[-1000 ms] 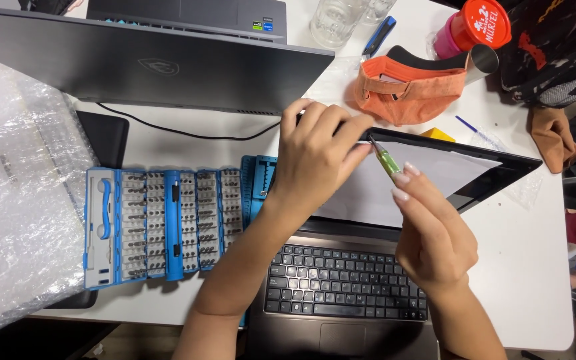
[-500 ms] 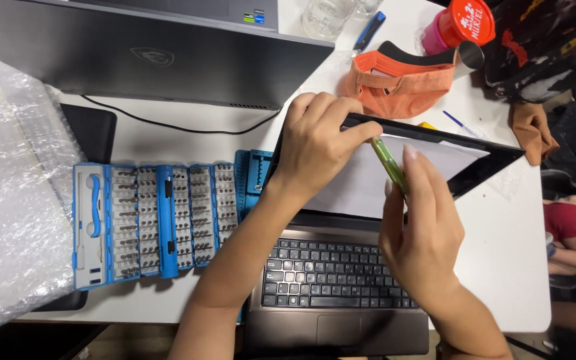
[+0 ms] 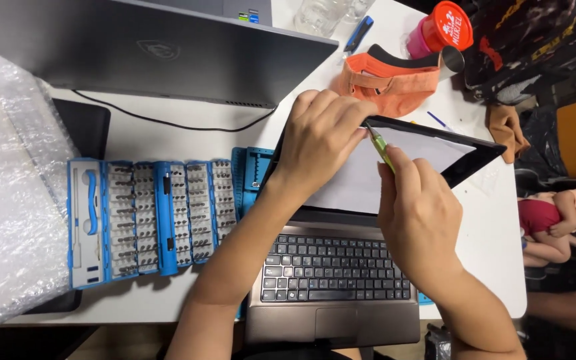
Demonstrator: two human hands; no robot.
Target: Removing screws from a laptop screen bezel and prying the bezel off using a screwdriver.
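An open laptop [image 3: 331, 280] with a dark keyboard lies on the white table, its screen lid [image 3: 435, 157] tilted far back. My left hand [image 3: 321, 143] rests on the lid's upper left edge, fingers curled over the bezel. My right hand [image 3: 418, 213] grips a thin green-handled tool [image 3: 381, 147], whose tip meets the bezel right beside my left fingertips. A blue fold-out case of screwdriver bits [image 3: 148, 217] lies open to the left of the laptop.
A closed grey laptop [image 3: 148, 53] sits at the back with a black cable in front. Bubble wrap [image 3: 8, 193] covers the left. An orange cap [image 3: 391, 80], a red-lidded cup [image 3: 445, 30] and a blue pen [image 3: 358, 33] stand behind the lid. Another person sits at right.
Both hands stay on the lid edge; my right hand has shifted slightly lower with the green tool still at the bezel. The view has drifted a little.
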